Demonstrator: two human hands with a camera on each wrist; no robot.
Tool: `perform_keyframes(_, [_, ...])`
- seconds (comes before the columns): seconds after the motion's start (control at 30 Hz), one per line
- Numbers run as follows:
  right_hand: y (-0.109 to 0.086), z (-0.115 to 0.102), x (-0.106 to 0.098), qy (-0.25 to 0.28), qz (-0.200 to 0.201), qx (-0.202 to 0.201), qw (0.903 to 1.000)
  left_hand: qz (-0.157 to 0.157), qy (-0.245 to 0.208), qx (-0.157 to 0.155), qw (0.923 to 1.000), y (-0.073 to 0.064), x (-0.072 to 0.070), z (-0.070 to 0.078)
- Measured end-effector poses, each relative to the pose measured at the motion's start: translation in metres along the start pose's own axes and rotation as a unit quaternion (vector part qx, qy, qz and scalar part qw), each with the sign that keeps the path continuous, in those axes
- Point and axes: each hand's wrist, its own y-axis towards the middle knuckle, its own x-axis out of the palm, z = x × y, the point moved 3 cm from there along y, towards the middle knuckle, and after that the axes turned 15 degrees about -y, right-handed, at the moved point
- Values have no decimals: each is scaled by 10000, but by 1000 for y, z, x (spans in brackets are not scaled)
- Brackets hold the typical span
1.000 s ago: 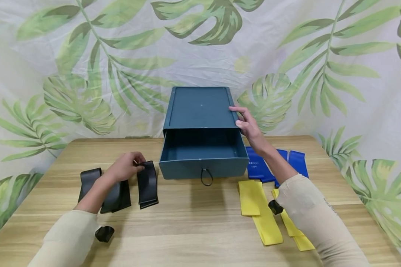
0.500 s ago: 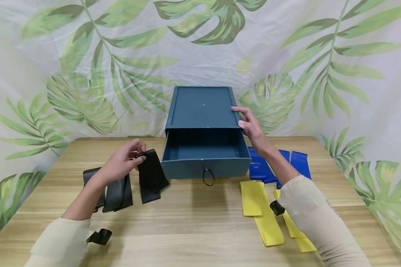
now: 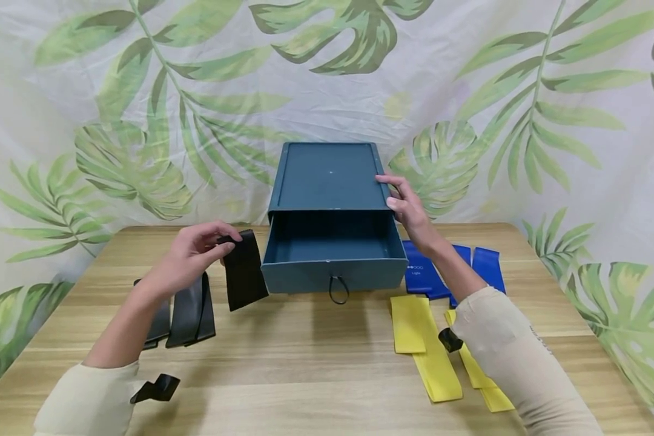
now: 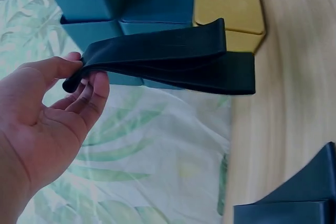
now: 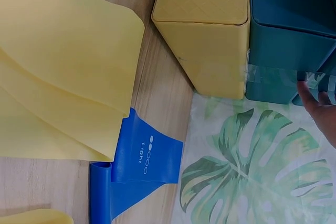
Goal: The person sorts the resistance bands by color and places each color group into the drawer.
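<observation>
My left hand pinches the top end of a folded black resistance band between thumb and fingers. The band hangs down just left of the pulled-out drawer; in the left wrist view its loop spreads into two layers in front of the teal box. On the right, my right hand rests its fingertips on the right edge of the teal drawer box. Its fingers touch the box's side in the right wrist view. The drawer is out, with a bare floor and a black cord loop on its front.
More black bands lie folded at the left of the wooden table. Blue bands, one printed "Light", and yellow bands lie at the right. A yellow box sits beneath the teal one. A leaf-patterned cloth hangs behind.
My left hand has lifted the black band up off the table, and its lower end has swung toward the drawer. My right hand has stayed on the box.
</observation>
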Motion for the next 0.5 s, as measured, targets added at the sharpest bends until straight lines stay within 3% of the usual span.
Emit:
perform_keyframes(0.2, [-1, -2, 0, 10, 2, -17, 10000, 472, -106, 234, 9986, -3, -5, 20])
perform_keyframes(0.33, [-1, -2, 1, -1, -36, 7, 10000, 1106, -218, 286, 9932, -3, -8, 35])
perform_keyframes(0.5, [-1, -1, 0, -22, -50, 58, 10000, 1723, -1131, 593, 9767, 1, -8, 50])
